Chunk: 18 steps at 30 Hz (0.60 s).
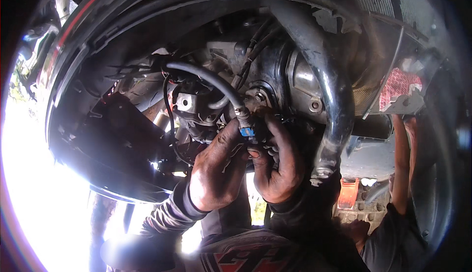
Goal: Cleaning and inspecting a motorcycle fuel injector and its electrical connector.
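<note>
Above me, under a vehicle, a thick grey cable (209, 77) curves down to an electrical connector (244, 119) with a blue clip (247, 132). My left hand (216, 169), grimy and in a dark sleeve, is closed against the connector's left side. From the right, my right hand (281, 166) grips around it. Its index finger reaches up along a dark housing, and its thumb tip lies just below the blue clip. Some fingertips are hidden behind the connector and in shadow. Left of the cable is a metal bracket (185, 102) with a round hole.
A thick dark tube (332, 85) hangs close to my right hand. A thin black cable (171, 110) loops down left of the bracket. The curved bumper edge (64, 41) arches across the left. At right, a co-worker's raised arm (400, 164) reaches up near a red patterned cloth (399, 87).
</note>
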Tool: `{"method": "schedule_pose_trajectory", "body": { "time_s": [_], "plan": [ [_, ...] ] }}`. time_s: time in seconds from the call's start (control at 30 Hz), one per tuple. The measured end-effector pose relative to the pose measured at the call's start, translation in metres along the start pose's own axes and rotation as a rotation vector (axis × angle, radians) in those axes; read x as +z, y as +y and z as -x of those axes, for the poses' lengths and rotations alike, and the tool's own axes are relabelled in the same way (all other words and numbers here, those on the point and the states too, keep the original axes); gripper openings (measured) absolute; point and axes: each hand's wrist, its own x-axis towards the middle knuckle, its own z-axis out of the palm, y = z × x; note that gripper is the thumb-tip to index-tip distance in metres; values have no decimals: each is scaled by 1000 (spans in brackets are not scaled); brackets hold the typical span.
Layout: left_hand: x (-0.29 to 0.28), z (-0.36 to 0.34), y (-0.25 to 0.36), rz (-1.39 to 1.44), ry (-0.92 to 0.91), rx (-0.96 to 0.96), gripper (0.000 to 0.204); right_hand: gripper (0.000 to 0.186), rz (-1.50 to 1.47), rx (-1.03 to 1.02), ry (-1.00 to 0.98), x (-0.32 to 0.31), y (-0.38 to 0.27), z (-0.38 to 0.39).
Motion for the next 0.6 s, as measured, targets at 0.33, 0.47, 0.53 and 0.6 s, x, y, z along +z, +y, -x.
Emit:
{"method": "schedule_pose_trajectory", "body": {
  "time_s": [0.33, 0.47, 0.53, 0.6],
  "plan": [
    [-46, 27, 10, -103, -90, -32, 60, 61, 65, -15, 166, 13, 14, 25],
    [-58, 67, 11, -97, 65, 12, 47, 48, 348, -167, 371, 24, 15, 20],
    [-50, 91, 2, 135, 34, -36, 39, 43, 377, -194, 440, 30, 17, 16],
    [-41, 108, -17, 223, -58, 154, 31, 37, 381, -298, 503, 34, 23, 14]
  ]
}}
